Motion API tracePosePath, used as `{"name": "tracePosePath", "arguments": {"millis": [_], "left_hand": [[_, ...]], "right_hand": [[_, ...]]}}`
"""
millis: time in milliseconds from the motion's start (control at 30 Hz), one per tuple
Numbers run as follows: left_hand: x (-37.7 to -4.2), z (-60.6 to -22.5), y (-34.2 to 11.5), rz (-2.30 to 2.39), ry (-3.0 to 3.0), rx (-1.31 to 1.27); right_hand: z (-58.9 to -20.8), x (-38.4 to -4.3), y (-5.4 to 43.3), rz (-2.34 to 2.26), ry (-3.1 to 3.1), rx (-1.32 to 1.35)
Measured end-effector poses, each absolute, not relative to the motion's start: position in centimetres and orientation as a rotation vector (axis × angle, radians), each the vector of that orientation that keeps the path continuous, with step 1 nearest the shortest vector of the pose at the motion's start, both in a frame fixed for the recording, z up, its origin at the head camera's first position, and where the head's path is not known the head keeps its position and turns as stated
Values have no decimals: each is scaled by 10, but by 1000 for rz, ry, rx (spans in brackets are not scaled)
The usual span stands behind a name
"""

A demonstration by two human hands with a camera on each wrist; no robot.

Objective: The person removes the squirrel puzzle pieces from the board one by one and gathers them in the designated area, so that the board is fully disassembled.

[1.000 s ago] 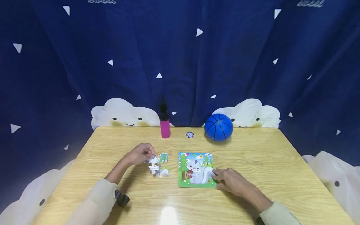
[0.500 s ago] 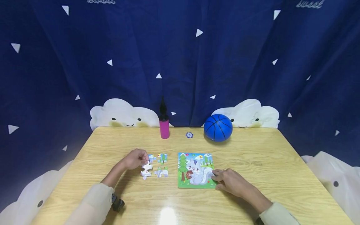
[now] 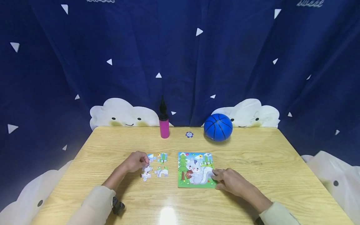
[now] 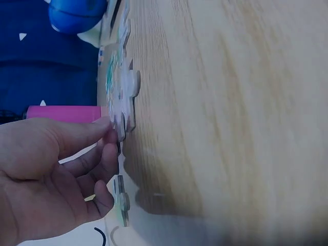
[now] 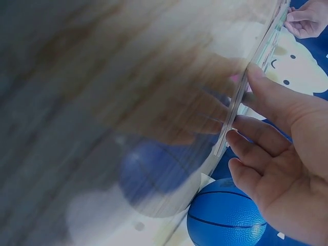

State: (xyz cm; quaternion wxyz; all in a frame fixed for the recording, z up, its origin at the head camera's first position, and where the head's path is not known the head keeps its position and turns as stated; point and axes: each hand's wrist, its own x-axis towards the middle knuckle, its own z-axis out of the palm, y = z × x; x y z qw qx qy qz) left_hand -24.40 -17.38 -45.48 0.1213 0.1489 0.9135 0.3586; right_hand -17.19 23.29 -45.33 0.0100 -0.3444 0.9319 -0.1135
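In the head view my left hand [image 3: 137,161] is at the upper edge of a squirrel-face puzzle piece [image 3: 146,174], which lies low at the table. The left wrist view shows the thumb and a finger pinching the piece's edge [image 4: 125,97]. More puzzle pieces, one with a tree [image 3: 162,157] and one with grey fur [image 3: 161,172], lie just right of it. My right hand [image 3: 232,181] rests its fingertips and thumb at the right edge of a square squirrel picture board [image 3: 195,170]. In the right wrist view its fingers [image 5: 259,136] are only loosely bent beside that board.
A pink pump [image 3: 164,128] with a black nozzle stands at the back of the wooden table [image 3: 253,156]. A blue basketball [image 3: 218,127] sits back right. Between them lies a small blue-and-white disc [image 3: 189,134]. Dark blue curtains [image 3: 180,62] hang behind.
My left hand has carried the puzzle piece left, away from the other pieces, and lowered it to the table. The right hand and picture board have stayed put.
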Motion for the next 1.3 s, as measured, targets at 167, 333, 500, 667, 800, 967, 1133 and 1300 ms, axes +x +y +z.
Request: {"name": "tracePosePath", "arguments": {"millis": [167, 333, 500, 667, 800, 967, 1133, 1300], "left_hand": [[-248, -450, -174, 1021, 2697, 463], [-255, -442, -169, 1022, 2711, 526], [-260, -435, -153, 1057, 2699, 549], [-265, -431, -134, 1063, 2642, 587], [-269, -425, -116, 1070, 2603, 598], [-272, -426, -95, 1098, 2534, 627], [-271, -433, -77, 1144, 2423, 649], [-269, -440, -64, 1177, 2358, 637]], "right_hand": [[-454, -173, 234, -325, 2920, -1086], [-455, -173, 235, -317, 2929, -1089], [-456, -173, 237, -329, 2928, -1087], [-456, -173, 236, -353, 2918, -1096], [-457, -172, 235, -368, 2910, -1090], [-458, -172, 234, -347, 2913, -1089], [-456, -171, 234, -332, 2911, -1074], [-455, -171, 234, -328, 2911, -1062]]}}
